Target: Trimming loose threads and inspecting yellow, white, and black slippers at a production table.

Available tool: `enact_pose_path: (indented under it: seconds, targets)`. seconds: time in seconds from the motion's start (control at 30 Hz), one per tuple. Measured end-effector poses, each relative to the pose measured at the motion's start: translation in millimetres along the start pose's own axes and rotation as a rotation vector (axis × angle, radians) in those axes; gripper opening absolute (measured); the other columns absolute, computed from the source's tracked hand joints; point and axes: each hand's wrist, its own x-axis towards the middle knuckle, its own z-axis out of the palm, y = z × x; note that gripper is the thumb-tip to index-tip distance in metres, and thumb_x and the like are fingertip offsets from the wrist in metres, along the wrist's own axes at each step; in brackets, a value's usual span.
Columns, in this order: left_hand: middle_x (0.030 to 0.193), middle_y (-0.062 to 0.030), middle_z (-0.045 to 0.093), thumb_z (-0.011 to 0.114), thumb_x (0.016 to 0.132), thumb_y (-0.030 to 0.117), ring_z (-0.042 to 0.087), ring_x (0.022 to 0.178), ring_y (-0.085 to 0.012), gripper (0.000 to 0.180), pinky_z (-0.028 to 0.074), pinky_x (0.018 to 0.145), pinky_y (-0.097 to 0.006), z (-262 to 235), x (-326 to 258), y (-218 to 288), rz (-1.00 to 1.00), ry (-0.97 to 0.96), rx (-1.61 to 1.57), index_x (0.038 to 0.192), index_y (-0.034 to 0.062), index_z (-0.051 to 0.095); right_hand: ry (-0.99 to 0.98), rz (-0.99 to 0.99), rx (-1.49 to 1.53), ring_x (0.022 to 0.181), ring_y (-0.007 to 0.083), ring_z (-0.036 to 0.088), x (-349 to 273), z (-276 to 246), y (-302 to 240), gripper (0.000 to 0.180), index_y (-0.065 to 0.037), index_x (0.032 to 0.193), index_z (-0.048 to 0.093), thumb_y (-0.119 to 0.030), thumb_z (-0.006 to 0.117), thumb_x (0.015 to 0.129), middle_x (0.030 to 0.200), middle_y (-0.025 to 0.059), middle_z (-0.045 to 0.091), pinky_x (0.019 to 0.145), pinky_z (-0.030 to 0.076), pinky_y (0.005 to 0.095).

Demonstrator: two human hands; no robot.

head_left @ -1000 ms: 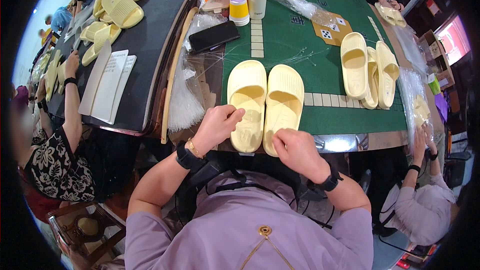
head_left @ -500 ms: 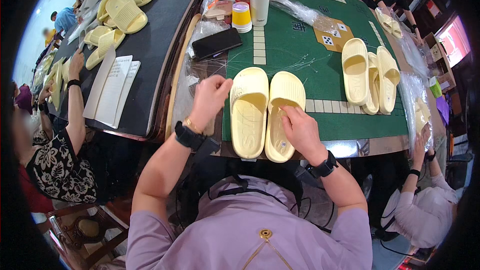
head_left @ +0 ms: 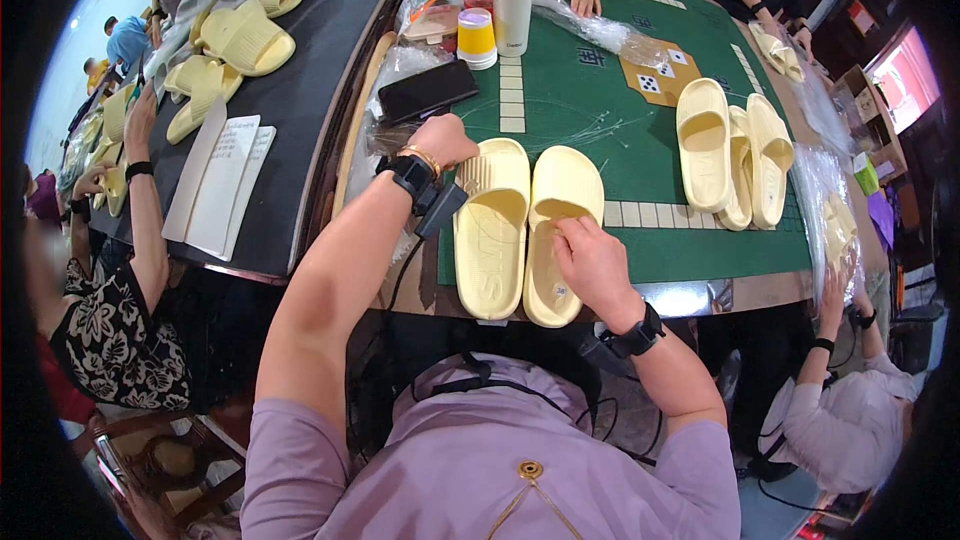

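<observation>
Pr. pale-yel. slide sandals (head_left: 514, 225), ribbed straps, L footbed embossed; side by side, near edge of green mat (head_left: 700, 260). R hand (head_left: 592, 258): part-curled at R slide (head_left: 545, 285), grip unclear. L hand (head_left: 447, 142): curled by L slide (head_left: 490, 260) toe, hold unclear. Blk. phone (head_left: 428, 90) beyond.

Bright light; glare on table edge (head_left: 677, 298); fisheye bending, dark corners.

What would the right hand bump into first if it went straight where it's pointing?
The right hand would likely meet the near pair's right slipper; depth is unclear, so they may already touch.
</observation>
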Motion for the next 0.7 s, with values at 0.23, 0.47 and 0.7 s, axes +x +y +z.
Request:
enact_pose_path:
  seconds: [0.23,0.47,0.7]
  targets:
    - [0.058,-0.0187,0.064,0.062,0.062,0.016,0.068,0.061,-0.0307,0.019,0.055,0.062,-0.036,9.2,12.0,-7.1,0.030,0.030,0.010,0.058,-0.0025,0.067,0.072,-0.044,0.110,0.071,0.0330,0.065,-5.9,-6.0,5.6,0.021,-0.008,0.106,0.064,-0.012,0.060,0.086,0.093,0.0121,0.065,0.061,0.053,0.0403]
    - [0.053,-0.0135,0.063,0.069,0.069,0.029,0.066,0.054,-0.0254,0.033,0.054,0.057,-0.034,6.0,4.9,-7.8,0.014,0.027,-0.042,0.057,-0.0021,0.067,0.270,0.041,0.353,0.063,0.0247,0.064,-5.3,-23.1,22.9,0.011,-0.003,0.096,0.065,-0.008,0.060,0.087,0.082,0.0126,0.066,0.058,0.051,0.0331]
    - [0.063,-0.0159,0.067,0.073,0.069,0.029,0.068,0.061,-0.0288,0.031,0.056,0.065,-0.036,14.1,9.5,-16.3,0.055,0.104,-0.016,0.068,-0.0015,0.071,0.163,0.340,0.254,0.071,0.0301,0.067,53.8,-21.8,85.3,0.025,0.001,0.089,0.068,-0.023,0.061,0.087,0.077,0.0171,0.068,0.066,0.053,0.0379]
